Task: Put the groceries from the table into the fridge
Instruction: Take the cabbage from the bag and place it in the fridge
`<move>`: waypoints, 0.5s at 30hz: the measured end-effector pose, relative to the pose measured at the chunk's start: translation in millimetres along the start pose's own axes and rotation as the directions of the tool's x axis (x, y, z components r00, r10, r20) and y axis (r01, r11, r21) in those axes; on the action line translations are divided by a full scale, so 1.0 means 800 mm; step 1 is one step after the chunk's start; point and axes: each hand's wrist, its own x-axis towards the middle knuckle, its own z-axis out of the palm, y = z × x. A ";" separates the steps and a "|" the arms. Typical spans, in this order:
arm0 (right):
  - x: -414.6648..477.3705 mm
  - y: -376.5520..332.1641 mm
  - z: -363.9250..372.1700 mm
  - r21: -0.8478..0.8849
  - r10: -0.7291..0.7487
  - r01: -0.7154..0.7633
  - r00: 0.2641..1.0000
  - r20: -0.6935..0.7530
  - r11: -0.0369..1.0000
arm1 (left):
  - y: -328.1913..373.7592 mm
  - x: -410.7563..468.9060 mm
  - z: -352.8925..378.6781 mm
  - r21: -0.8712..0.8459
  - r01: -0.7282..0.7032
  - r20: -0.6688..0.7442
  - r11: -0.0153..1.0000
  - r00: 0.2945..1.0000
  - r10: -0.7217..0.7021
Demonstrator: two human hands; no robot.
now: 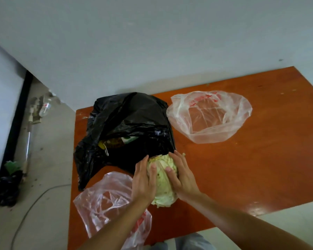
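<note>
Gripping the cabbage (163, 188) between left hand (143, 181) and right hand (184, 179) with curled fingers (177, 159), just beside the black bag (130, 120).

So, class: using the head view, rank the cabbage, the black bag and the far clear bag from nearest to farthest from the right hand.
1. cabbage, gripped by the right hand, front centre.
2. black bag, just behind that hand.
3. far clear bag, farther back, to the right.
</note>
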 end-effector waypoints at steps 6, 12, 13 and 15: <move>0.011 -0.002 0.006 0.033 -0.054 0.056 0.996 -0.066 0.998 | 0.000 0.009 0.003 -0.020 0.041 -0.033 0.999 0.999 -0.042; -0.007 -0.021 0.010 0.023 -0.103 0.109 0.979 -0.176 0.994 | 0.009 -0.008 -0.007 -0.061 -0.032 -0.068 0.998 0.997 0.028; -0.011 -0.027 0.009 0.017 -0.118 0.124 0.973 -0.199 0.992 | 0.012 -0.011 -0.013 -0.061 -0.056 -0.072 0.997 0.996 0.052; -0.020 -0.042 0.006 0.002 -0.143 0.148 0.953 -0.268 0.989 | 0.021 -0.015 -0.028 -0.059 -0.119 -0.074 0.991 0.991 0.115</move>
